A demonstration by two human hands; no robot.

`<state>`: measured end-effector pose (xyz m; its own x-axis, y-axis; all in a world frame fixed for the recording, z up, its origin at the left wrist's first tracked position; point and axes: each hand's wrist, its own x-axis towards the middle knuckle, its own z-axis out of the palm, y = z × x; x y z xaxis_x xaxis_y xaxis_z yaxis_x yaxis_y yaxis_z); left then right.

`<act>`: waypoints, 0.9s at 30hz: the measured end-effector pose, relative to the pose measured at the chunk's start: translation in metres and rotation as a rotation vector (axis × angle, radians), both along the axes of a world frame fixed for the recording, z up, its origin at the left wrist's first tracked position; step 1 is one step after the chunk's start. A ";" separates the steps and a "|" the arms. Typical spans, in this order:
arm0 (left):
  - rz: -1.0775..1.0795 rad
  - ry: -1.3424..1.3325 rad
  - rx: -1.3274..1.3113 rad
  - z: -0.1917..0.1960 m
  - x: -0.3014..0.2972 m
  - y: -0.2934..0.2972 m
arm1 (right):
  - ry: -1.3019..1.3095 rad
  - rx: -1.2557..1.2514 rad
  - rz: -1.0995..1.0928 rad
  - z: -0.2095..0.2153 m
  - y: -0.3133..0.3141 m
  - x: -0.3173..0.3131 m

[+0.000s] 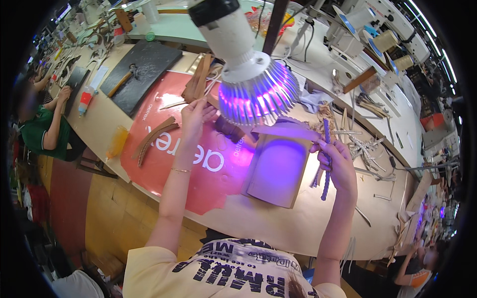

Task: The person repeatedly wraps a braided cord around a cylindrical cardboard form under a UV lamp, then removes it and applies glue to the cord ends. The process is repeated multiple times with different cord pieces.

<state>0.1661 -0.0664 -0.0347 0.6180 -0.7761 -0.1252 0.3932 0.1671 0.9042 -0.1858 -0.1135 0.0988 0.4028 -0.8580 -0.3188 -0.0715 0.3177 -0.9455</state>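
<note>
Braided strap (326, 164) seemingly between right fingers (332, 151).

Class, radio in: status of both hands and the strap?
Left hand pinching dark strap end under lamp. Right hand gripping blue braided cord. Lamp crowds the hands.

One violet lamp (251, 74), one hammer (122, 79), two thread cones (385, 40), two curved leather strips (156, 136)

Lamp (248, 74) top cut off
</note>
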 end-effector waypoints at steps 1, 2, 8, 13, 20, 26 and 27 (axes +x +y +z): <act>0.011 -0.040 0.013 -0.004 0.002 0.001 | 0.027 0.008 -0.010 -0.002 0.000 -0.007; 0.022 -0.070 -0.008 -0.008 0.003 0.002 | 0.018 -0.007 -0.013 -0.004 0.002 -0.014; 0.099 -0.301 -0.024 -0.022 0.008 0.002 | 0.032 -0.021 -0.142 -0.004 0.014 -0.055; 0.369 -1.071 0.199 -0.015 0.000 0.006 | 0.000 -0.051 -0.146 0.001 0.022 -0.082; 0.166 -1.116 0.151 0.054 -0.057 0.031 | 0.109 -0.079 -0.135 -0.002 0.030 -0.087; -0.343 -1.167 -0.205 0.113 -0.183 0.057 | 0.085 -0.259 -0.055 0.035 0.058 -0.054; -0.414 -1.091 -0.171 0.120 -0.200 0.057 | 0.045 -0.303 -0.003 0.038 0.064 -0.045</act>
<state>-0.0336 -0.0097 0.0848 0.0301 -0.8980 0.4390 -0.5216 0.3606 0.7733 -0.2305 -0.0497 0.1370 0.3915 -0.9178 -0.0658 -0.1154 0.0220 -0.9931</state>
